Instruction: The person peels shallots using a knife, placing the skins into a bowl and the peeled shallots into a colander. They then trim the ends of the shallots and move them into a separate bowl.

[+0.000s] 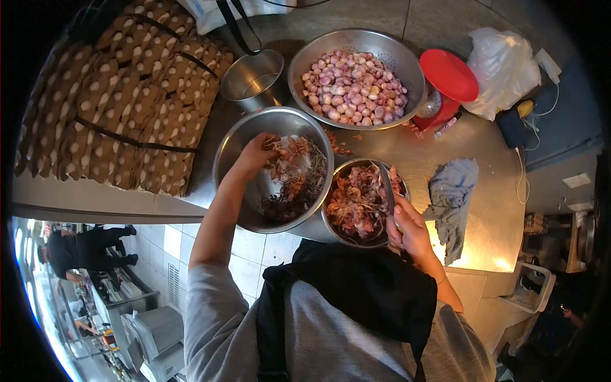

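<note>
My left hand [257, 153] reaches into a steel bowl [224, 167] of unpeeled shallots and dry stalks [296, 169]. Its fingers are bent together at the edge of that pile; what lies between them cannot be made out. In my right hand [407, 226] a knife [387, 188] is gripped by the handle, blade pointing away from me. Below the blade sits a smaller steel bowl [326, 219] full of papery reddish skins and stalks [358, 204]. Behind both, a large steel colander [414, 70] holds many peeled pink shallots [356, 89].
Stacked egg trays [127, 102] border the left side, near an empty steel pot [254, 79]. A red scale [445, 79], a white plastic bag [505, 70] and a grey cloth [453, 204] lie to the right. A person [89, 251] stands at far left.
</note>
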Demonstrator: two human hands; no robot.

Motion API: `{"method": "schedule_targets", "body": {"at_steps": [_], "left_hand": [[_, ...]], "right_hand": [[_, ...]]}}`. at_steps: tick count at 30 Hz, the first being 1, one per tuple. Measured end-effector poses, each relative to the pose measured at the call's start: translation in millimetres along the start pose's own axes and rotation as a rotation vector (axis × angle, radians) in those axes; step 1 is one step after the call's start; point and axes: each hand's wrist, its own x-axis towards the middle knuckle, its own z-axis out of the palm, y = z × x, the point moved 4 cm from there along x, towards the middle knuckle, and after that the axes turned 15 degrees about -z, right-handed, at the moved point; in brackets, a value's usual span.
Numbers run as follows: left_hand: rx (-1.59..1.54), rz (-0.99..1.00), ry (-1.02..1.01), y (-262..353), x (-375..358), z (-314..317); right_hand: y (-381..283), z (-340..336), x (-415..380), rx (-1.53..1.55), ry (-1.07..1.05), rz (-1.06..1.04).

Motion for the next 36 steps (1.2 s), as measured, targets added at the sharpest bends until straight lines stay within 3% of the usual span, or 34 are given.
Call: {"method": "schedule_targets", "body": {"at_steps": [3,6,9,12,18,21,24,27,30,36], "left_hand": [[-0.063,0.007,0.048,-6.6,-3.5,-6.3],[0.308,0.118,0.175,-11.4,-4.8,-17.7],[0.872,0.305,0.439,6.7,-25.2,-15.2],[0.864,0.291,0.534,12.7,-22.3,-4.9],[0.874,0.233,0.5,17.5,11.0,13.9],[1.098,0.494,0.547,-4.8,38.0,23.3],[0.653,0.21,0.279,-1.6,33.6,24.8],[0.516,0.205,0.243,3.8,24.5,27.2],[0.562,0.221,0.296,-2.6,30.0,24.5],[0.572,0.155,0.125,0.9,17.4,43.9]], "right_hand": [[0.3,-0.4,-0.4,0.004,-0.002,-0.001],[0.3,-0.3,-0.2,0.001,-0.013,-0.001],[1.5,-0.4,-0.1,0.01,-0.002,0.005],[0.5,1.3,0.2,-0.006,0.002,0.006],[3.0,-0.9,-1.7,-0.002,0.012,0.002],[3.4,-1.8,-1.7,-0.012,0.018,0.002],[1.7,-1.8,-1.1,-0.03,0.004,-0.013],[1.7,-1.8,0.8,-0.042,-0.021,-0.028],[1.6,-0.8,1.5,-0.013,-0.022,-0.026],[2.1,-1.0,1.2,0.008,-0.01,-0.011]]}}
